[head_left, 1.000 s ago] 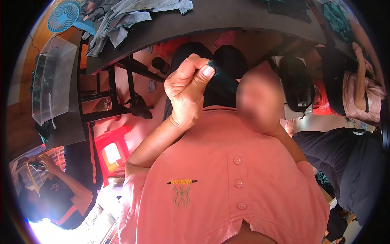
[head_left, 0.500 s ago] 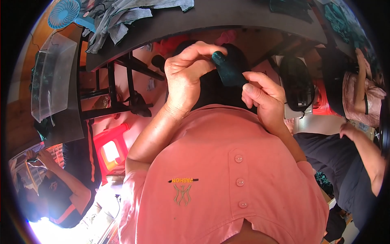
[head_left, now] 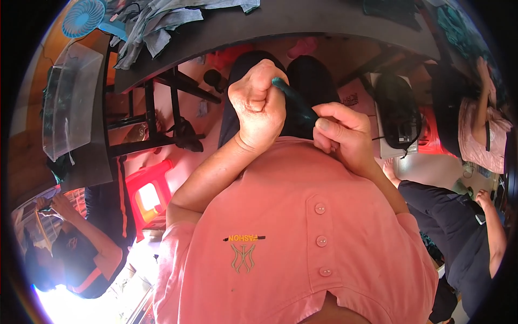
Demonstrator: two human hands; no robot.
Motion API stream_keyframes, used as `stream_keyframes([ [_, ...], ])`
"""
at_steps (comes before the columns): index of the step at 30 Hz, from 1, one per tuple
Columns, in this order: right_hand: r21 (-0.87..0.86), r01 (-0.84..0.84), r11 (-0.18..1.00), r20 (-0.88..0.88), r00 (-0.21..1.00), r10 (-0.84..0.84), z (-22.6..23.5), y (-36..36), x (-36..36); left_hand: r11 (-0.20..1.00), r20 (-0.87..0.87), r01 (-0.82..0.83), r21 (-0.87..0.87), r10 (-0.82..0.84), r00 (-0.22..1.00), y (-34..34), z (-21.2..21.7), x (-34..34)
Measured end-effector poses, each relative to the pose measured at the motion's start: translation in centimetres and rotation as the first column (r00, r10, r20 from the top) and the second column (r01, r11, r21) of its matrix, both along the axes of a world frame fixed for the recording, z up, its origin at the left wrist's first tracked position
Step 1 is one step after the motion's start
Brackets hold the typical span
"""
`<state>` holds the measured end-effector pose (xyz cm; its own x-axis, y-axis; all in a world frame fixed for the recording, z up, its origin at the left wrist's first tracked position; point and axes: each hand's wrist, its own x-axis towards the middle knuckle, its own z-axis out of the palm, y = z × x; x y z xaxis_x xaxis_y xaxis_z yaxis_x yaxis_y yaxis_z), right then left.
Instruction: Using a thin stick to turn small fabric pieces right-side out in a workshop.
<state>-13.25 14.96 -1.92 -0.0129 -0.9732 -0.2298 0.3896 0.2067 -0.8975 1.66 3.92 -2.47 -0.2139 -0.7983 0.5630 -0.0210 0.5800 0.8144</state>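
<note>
Left hand: we see our left hand (head_left: 258, 105) curled into a fist near the 12 o'clock part of the view, its grip closed around the upper end of a dark teal cloth piece (head_left: 294, 102).
Right hand: our right hand (head_left: 341, 135) sits just to the 3 o'clock side of the left one, its grip pinching the lower end of the same cloth between thumb and fingers.
Cloth piece: it runs as a narrow strip from the left fist down toward 4 o'clock into the right hand, held taut between both, above our lap and in front of our pink shirt (head_left: 302, 243).
Worktop: a dark worktop (head_left: 302, 21) curves across the top of the view, beyond the hands; grey-blue fabric pieces (head_left: 162, 24) lie heaped on it toward 11 o'clock.
Fan: a small blue fan (head_left: 83, 16) stands at the far 11 o'clock edge, just beside the fabric heap.
Clear box: a clear plastic box (head_left: 70, 97) rests at 9 o'clock, well apart from our hands.
Stool: a red plastic stool (head_left: 148, 194) stands on the floor toward 8 o'clock.
Other people: one person in dark clothes (head_left: 81, 254) sits at 8 o'clock; another in black (head_left: 458, 232) sits at 4 o'clock, and a third in pink (head_left: 480, 129) at 2 o'clock.
</note>
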Motion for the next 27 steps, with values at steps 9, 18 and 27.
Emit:
stream_keyframes([
  [9,-0.044,0.036,0.998,0.145,0.989,-0.029,-1.1,-0.3,-0.3,0.964,-0.021,0.065,0.259,-0.061,0.998,0.3,-0.8,0.2],
  [18,0.056,0.026,0.998,0.048,0.998,-0.029,0.4,-0.7,-1.4,0.916,-0.260,0.319,0.245,-0.255,0.932,-0.4,2.0,1.4],
  [27,0.029,0.010,1.000,-0.087,0.996,-0.007,0.3,-0.7,-0.9,0.951,-0.001,0.303,0.065,-0.303,0.953,-1.6,2.1,2.2],
])
